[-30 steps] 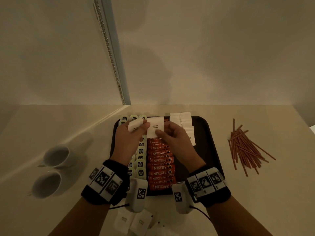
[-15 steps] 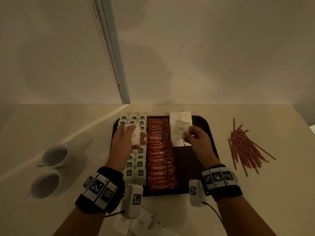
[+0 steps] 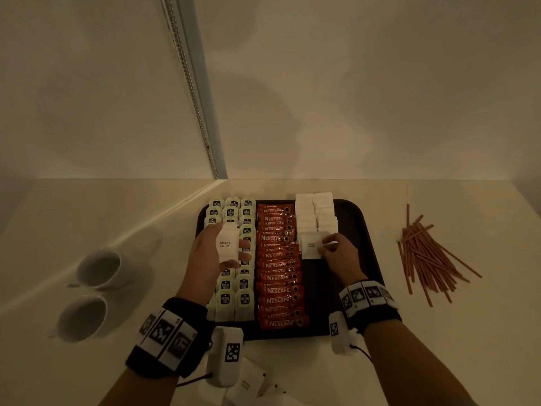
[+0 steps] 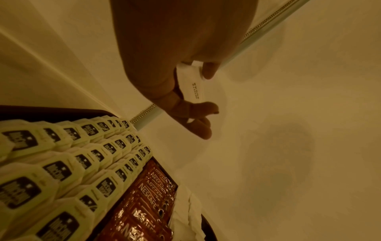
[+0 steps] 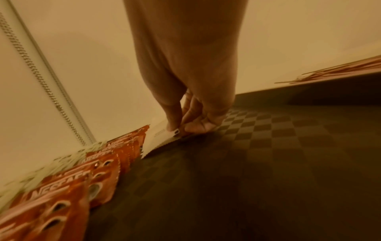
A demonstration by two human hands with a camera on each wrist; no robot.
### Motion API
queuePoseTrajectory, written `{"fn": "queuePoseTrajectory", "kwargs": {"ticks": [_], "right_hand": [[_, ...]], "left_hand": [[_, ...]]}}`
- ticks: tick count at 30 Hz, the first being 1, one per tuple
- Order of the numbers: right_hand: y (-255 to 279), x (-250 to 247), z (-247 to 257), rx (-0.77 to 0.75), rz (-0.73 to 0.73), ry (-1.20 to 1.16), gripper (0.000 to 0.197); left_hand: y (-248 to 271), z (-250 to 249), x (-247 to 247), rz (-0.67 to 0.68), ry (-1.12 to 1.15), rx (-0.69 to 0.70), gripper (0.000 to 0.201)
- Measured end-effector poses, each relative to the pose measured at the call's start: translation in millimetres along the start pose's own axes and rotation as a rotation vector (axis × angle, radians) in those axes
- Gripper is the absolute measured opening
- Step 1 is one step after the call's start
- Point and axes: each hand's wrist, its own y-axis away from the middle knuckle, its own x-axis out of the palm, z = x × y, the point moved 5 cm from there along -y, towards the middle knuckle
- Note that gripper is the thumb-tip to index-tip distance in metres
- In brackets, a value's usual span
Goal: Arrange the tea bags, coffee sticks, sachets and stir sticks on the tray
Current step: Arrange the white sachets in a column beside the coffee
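Note:
A dark tray (image 3: 363, 230) holds three columns of green tea bags (image 3: 244, 300), a column of red coffee sticks (image 3: 278, 276) and white sachets (image 3: 314, 212) at the back. My left hand (image 3: 216, 247) hovers over the tea bags and holds a small stack of white sugar sachets (image 3: 227, 243) (image 4: 192, 81) between thumb and fingers. My right hand (image 3: 336, 250) pinches one white sachet (image 3: 311, 246) (image 5: 158, 133) and sets it flat on the tray at the near end of the sachet row, beside the coffee sticks (image 5: 72, 179). Stir sticks (image 3: 427, 256) lie off the tray.
Two white cups (image 3: 99, 268) (image 3: 82, 317) lie on the counter at the left. More loose white sachets (image 3: 246, 385) lie at the counter's near edge below my wrists. A wall with a beaded cord (image 3: 193, 92) stands behind the tray. The tray's right part (image 5: 268, 154) is bare.
My right hand took a sachet from the left hand's stack, carried it right across the coffee sticks and lowered it onto the tray. The left hand stayed over the tea bags.

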Motion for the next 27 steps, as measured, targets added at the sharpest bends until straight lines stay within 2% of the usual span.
{"fn": "queuePoseTrajectory", "kwargs": {"ticks": [3,7,9,11,13,14,16,18,20,22,24,27], "right_hand": [[-0.3,1.8,2.8,-0.028,-0.062,0.055,0.018],[0.2,4.1,3.2,-0.060,-0.073,0.131,0.017],[2.0,3.1,8.2,-0.081,-0.076,0.177,0.020],[10.8,-0.6,28.2,-0.174,-0.083,0.158,0.024],[29.4,-1.7,64.6,-0.336,0.006,-0.006,0.022],[42.3,-0.8,84.4,-0.402,0.104,-0.112,0.022],[66.2,5.8,114.9,-0.454,0.323,-0.272,0.028],[80.5,11.6,129.0,-0.497,0.377,-0.283,0.028],[84.3,13.2,130.9,-0.485,0.331,-0.315,0.017],[85.5,14.3,127.3,-0.415,0.350,-0.440,0.014],[88.1,14.8,123.1,-0.351,0.396,-0.572,0.016],[92.2,15.5,120.2,-0.302,0.428,-0.716,0.020]], "left_hand": [[-2.8,4.5,2.9,0.026,0.089,-0.060,0.035],[0.8,1.5,10.5,0.054,0.185,-0.067,0.025],[3.3,-1.7,12.9,0.055,0.148,-0.062,0.024],[2.5,-3.2,14.0,0.086,-0.003,-0.020,0.025],[1.4,-5.2,16.2,0.153,-0.203,0.041,0.019],[0.8,-6.3,17.8,0.176,-0.293,0.077,0.016],[0.9,-11.7,22.4,0.186,-0.456,0.182,0.013],[3.9,-21.0,28.3,0.160,-0.547,0.314,0.015],[6.9,-30.7,30.9,0.097,-0.524,0.421,0.024],[9.2,-37.8,31.2,0.044,-0.462,0.485,0.023],[9.5,-40.3,31.9,0.040,-0.441,0.505,0.017],[9.2,-39.1,33.9,0.081,-0.459,0.514,0.019]]}}
